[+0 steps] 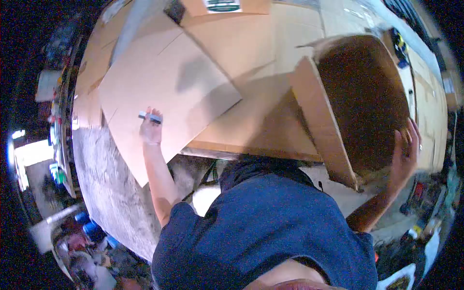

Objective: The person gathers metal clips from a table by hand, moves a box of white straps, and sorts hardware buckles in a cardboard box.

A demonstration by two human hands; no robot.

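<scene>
My left hand [152, 133] is closed around a slim light-grey marker [155, 119] with a dark end. Beneath that hand and forearm lies a large flat cardboard sheet [159, 82], set at an angle and reaching past the near edge of the work surface. On the right stands an open cardboard box [320, 116], its dark inside facing up toward me. My right hand [407, 152] grips the box's near right edge, thumb on the inner side and fingers on the outer side.
More cardboard [251, 48] covers the work surface, with a labelled piece [227, 7] at the far edge. A dark-and-yellow tool [399, 47] lies beyond the box. Grey worn surface [104, 179] shows at left. Blue cylindrical objects [92, 229] and clutter are at lower left.
</scene>
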